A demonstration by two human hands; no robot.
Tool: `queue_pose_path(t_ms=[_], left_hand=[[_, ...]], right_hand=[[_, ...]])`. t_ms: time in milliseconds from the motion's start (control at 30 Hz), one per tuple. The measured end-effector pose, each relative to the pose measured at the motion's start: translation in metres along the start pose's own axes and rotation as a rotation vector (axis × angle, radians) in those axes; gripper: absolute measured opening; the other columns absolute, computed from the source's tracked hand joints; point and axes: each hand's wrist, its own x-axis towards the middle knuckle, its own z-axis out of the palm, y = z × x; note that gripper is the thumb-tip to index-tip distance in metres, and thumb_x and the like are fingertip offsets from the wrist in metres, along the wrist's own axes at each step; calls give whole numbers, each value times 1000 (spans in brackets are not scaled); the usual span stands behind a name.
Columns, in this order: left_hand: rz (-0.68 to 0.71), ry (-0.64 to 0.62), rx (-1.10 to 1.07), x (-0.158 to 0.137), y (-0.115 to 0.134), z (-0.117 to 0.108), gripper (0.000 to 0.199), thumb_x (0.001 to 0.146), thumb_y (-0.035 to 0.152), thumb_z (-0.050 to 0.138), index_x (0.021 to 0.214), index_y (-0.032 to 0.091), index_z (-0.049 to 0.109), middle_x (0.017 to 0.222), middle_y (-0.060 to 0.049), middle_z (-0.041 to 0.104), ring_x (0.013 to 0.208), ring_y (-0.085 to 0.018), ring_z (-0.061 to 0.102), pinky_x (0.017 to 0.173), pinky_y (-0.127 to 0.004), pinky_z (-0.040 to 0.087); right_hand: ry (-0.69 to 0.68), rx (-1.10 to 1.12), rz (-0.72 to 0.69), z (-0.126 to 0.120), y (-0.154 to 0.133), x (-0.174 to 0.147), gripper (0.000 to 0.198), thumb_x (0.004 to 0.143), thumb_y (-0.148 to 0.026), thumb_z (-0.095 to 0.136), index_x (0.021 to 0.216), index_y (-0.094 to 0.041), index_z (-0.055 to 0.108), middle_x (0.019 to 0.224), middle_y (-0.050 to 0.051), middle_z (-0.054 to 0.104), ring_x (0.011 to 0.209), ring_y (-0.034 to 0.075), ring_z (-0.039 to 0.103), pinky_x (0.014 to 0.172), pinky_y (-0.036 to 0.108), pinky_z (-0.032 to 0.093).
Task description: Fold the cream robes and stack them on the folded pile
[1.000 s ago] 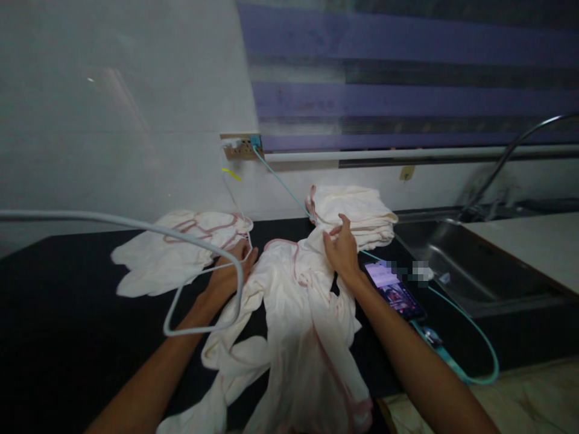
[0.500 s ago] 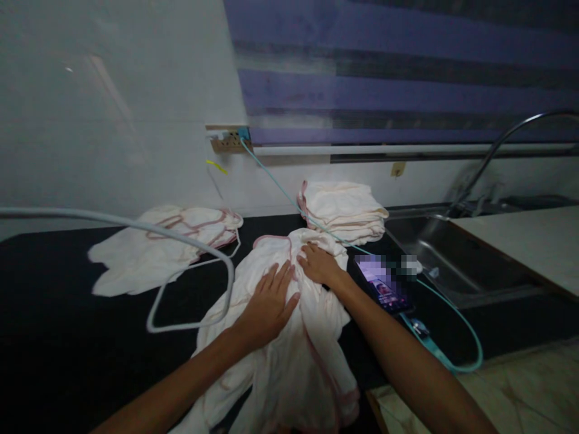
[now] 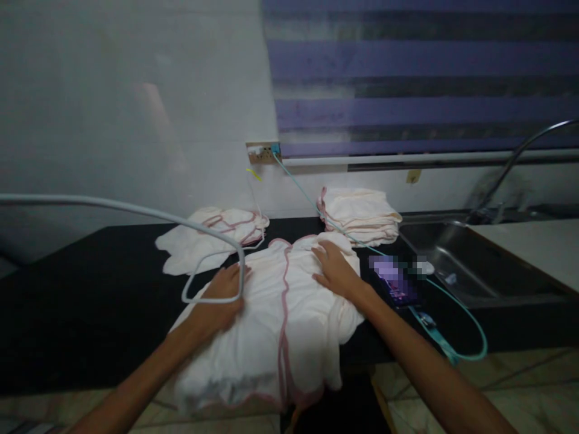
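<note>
A white garment (image 3: pixel 260 325) with pink trim is spread on the black counter, its trimmed front seam running down the middle and its lower end hanging over the near edge. My left hand (image 3: pixel 221 313) lies open on the garment's left side, partly behind a grey cable (image 3: pixel 113 207) that crosses the view. On the upper right part, my right hand (image 3: pixel 337 271) rests with its fingers spread. Farther back stands a stack of folded white garments (image 3: pixel 357 208). Another loose pile of garments (image 3: pixel 192 241) with pink edges lies at the back left.
Right of the garment lies a lit phone (image 3: pixel 393 280), partly blurred out, near a teal cord (image 3: pixel 485 343). Beyond it is a steel sink (image 3: pixel 474 271) with a curved faucet (image 3: pixel 515 154). A power strip (image 3: pixel 262 154) is on the wall above the black counter (image 3: pixel 81 301).
My hands have moved apart, the left one outward to the left. The garment has gone from bunched to spread wide and flatter. The view has shifted slightly.
</note>
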Motion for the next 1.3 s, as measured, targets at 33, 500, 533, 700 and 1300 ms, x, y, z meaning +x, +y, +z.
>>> queue_pose_path(t_ms=[33, 500, 533, 700, 1300], left_hand=[[-11, 29, -68, 7, 14, 4, 54, 100, 34, 45, 150, 20, 60, 158, -13, 58, 150, -32, 50, 129, -58, 35], [3, -24, -146, 27, 133, 56, 66, 106, 55, 40, 156, 12, 49, 165, -19, 47, 158, -36, 38, 127, -60, 36], [-12, -3, -141, 24, 132, 55, 66, 106, 54, 39, 157, 12, 49, 165, -20, 48, 158, -36, 38, 127, -60, 36], [-17, -140, -22, 15, 130, 51, 65, 107, 55, 36, 160, 21, 47, 170, -14, 41, 160, -42, 29, 124, -70, 32], [257, -191, -261, -3, 179, 6, 48, 100, 57, 56, 133, 24, 66, 133, -12, 70, 124, -29, 66, 108, -47, 54]], right_hand=[[49, -3, 32, -2, -20, -13, 66, 99, -31, 63, 159, -9, 43, 168, 25, 36, 160, 34, 28, 131, 56, 26], [-103, -90, 561, -71, -77, -179, 59, 90, -32, 73, 147, -19, 61, 150, 19, 59, 143, 38, 52, 117, 55, 46], [-68, -92, 589, -66, -80, -184, 60, 89, -30, 72, 147, -19, 62, 151, 20, 58, 144, 39, 51, 116, 55, 47], [43, 33, 489, -33, -91, -208, 58, 83, -9, 62, 139, -22, 66, 152, 16, 57, 144, 33, 50, 117, 52, 48], [235, 159, 550, -40, -118, -208, 41, 96, -16, 49, 133, -25, 64, 137, 14, 64, 127, 28, 64, 108, 45, 56]])
